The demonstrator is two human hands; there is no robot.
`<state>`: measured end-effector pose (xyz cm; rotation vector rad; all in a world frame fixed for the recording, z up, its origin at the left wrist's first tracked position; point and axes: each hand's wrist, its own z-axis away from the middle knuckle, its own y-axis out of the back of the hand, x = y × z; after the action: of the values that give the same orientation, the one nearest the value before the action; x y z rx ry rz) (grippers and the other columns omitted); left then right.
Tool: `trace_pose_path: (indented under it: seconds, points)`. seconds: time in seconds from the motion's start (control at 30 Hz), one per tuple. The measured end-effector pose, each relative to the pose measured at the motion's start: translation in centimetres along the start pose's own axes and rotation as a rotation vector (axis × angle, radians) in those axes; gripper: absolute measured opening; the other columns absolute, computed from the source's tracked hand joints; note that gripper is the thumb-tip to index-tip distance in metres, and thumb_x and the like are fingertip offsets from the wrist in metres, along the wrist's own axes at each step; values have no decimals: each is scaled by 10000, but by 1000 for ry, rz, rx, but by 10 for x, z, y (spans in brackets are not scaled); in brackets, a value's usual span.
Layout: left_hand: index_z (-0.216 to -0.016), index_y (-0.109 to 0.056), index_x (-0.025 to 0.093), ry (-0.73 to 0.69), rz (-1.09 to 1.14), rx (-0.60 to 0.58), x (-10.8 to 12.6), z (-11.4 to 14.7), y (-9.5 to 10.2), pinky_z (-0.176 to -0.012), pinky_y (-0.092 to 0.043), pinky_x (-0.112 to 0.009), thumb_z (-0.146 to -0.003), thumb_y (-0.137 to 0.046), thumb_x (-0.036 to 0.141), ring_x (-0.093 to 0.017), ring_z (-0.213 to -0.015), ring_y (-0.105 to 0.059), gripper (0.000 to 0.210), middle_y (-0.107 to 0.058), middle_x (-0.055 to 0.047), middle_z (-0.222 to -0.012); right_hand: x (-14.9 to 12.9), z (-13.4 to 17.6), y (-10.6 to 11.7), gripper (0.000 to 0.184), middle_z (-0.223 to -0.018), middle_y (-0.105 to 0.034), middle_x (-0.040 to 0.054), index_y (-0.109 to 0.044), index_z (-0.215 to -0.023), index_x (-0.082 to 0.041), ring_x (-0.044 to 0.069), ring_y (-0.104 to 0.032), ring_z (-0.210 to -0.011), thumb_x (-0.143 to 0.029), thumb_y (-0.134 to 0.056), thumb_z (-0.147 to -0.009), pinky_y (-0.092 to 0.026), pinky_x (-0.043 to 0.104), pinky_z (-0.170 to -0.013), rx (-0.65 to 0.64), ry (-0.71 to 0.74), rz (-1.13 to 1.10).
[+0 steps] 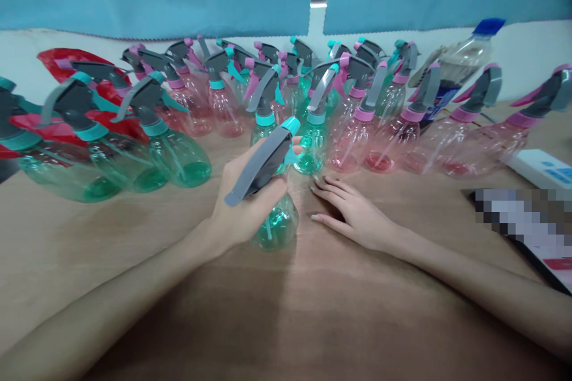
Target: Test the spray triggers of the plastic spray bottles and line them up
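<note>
My left hand is wrapped round the neck of a green spray bottle with a grey and turquoise trigger head. The bottle is upright at the middle of the wooden table; whether its base touches the wood I cannot tell. To its right, my right hand lies palm down on the table with fingers spread, holding nothing. Just beyond my hands stand another green spray bottle and a pink spray bottle. My left fingers are partly hidden behind the bottle and its head.
Several green spray bottles stand at the left, and pink ones at the right. Red plastic lies behind the left group. A large clear bottle with a blue cap, a white box and a dark-edged flat object are on the right.
</note>
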<state>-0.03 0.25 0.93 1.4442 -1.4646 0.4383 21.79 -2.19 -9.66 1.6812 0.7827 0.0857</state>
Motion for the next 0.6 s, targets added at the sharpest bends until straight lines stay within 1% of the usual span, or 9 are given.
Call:
trace_pose_path:
  seconds: [0.13, 0.23, 0.3, 0.37, 0.47, 0.53, 0.6]
  points:
    - [-1067, -633, 231, 2, -15, 7, 0, 0, 0, -979, -480, -323, -760, -504, 69, -184, -1088, -623, 370, -674, -19, -1162, -1, 0, 1, 573, -1395, -541, 119, -495, -1378, -180, 308, -377, -1376, -543, -452, -937, -323, 545, -1123, 6, 2, -11]
    - [-945, -645, 225, 6, -16, 10, 0, 0, 0, -965, -486, -328, -759, -512, 89, -194, -1079, -628, 266, -678, -22, -1144, -1, 0, 1, 573, -1390, -545, 126, -499, -1375, -173, 308, -379, -1375, -540, -454, -937, -321, 545, -1125, 5, 0, -13]
    - [-904, -641, 218, 9, -11, 11, 0, 0, 0, -964, -486, -330, -761, -515, 93, -197, -1079, -627, 228, -678, -28, -1143, -1, 0, 2, 577, -1390, -545, 128, -499, -1373, -166, 309, -379, -1375, -540, -455, -936, -317, 541, -1128, 3, -2, -8]
    - [-916, -639, 216, 5, -9, 6, 0, 0, 0, -966, -484, -333, -765, -516, 89, -197, -1083, -625, 233, -676, -32, -1153, -2, 0, 2, 584, -1392, -542, 131, -500, -1371, -152, 308, -378, -1376, -540, -454, -937, -313, 530, -1133, -3, -2, 2]
    - [-988, -636, 216, -5, -15, 6, 0, 0, 0, -947, -489, -341, -764, -513, 85, -205, -1081, -625, 287, -679, -38, -1151, -1, 0, 2, 587, -1391, -543, 133, -499, -1371, -139, 306, -379, -1375, -536, -450, -941, -313, 526, -1133, -3, 1, 10]
    - [-1038, -627, 211, -13, -22, 19, -1, 0, 0, -899, -505, -345, -759, -517, 105, -218, -1059, -630, 318, -685, -44, -1119, -1, 0, 1, 586, -1387, -547, 134, -496, -1373, -144, 306, -382, -1373, -538, -450, -941, -319, 537, -1126, 4, 5, 5]
    - [-1049, -623, 205, 2, -43, 29, -2, 0, 0, -837, -519, -344, -762, -525, 142, -223, -986, -645, 311, -691, -43, -1046, -1, 0, 1, 591, -1390, -543, 137, -498, -1371, -137, 307, -384, -1371, -539, -448, -942, -321, 537, -1125, 3, 6, 4]
